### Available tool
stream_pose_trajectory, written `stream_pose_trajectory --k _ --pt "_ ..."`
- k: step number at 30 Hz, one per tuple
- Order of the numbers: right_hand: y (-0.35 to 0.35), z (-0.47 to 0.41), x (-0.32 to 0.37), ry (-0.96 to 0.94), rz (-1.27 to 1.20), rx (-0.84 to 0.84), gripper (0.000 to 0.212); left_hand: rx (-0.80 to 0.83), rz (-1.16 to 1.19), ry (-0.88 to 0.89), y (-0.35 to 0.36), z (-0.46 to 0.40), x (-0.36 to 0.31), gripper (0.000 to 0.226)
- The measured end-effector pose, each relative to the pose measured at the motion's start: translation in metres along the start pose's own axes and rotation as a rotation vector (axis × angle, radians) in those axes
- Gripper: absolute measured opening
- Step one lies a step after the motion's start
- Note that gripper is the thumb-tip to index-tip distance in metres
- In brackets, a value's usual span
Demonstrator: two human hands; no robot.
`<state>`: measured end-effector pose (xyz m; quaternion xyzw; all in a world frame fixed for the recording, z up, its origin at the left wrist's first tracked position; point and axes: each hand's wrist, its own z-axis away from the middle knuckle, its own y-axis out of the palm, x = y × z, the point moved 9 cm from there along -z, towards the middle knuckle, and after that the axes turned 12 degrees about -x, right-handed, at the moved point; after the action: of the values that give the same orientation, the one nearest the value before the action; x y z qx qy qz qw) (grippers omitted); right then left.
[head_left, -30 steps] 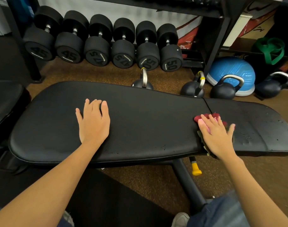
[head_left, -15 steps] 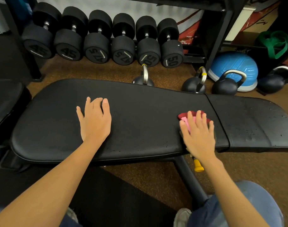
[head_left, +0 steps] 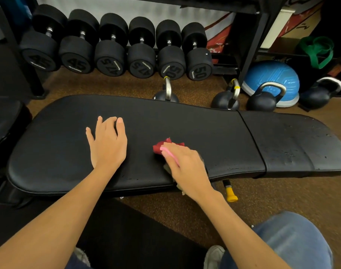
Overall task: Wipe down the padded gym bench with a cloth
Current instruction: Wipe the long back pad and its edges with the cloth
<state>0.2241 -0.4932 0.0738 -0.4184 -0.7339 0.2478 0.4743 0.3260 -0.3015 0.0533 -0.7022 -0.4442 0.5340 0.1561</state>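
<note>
Head view: right hand (head_left: 187, 164) presses a red cloth (head_left: 166, 145) flat on the padded gym bench (head_left: 185, 125), near its middle.

Fingers of the right hand lie fairly straight over the cloth, pushing it rather than gripping; the left hand (head_left: 107, 144) rests flat and released on the pad just to the left. A likely slip: the bunched cloth, part of it trailing over the near edge, could roll out from under the palm or drop off. The scuffed seat pad (head_left: 298, 144) at the right could snag it, and the two hands may collide.
</note>
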Motion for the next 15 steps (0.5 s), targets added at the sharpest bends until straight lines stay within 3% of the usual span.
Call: stream_pose_trajectory --k 6,8,10,15 --pt "-0.094 -0.001 -0.090 0.219 0.087 -0.376 0.025 0.025 -0.029 0.024 0.001 0.000 -0.005 0.047" --pt "-0.110 0.017 -0.138 0.437 0.114 -0.380 0.030 0.027 -0.036 0.030 0.001 0.002 -0.004 0.045" --pt "-0.110 0.028 -0.165 0.538 0.136 -0.350 0.036 0.027 -0.039 0.040 0.000 0.002 -0.003 0.044" --pt "-0.074 0.018 -0.149 0.405 0.507 -0.260 0.055 0.015 -0.024 0.079 0.000 0.002 -0.008 0.041"
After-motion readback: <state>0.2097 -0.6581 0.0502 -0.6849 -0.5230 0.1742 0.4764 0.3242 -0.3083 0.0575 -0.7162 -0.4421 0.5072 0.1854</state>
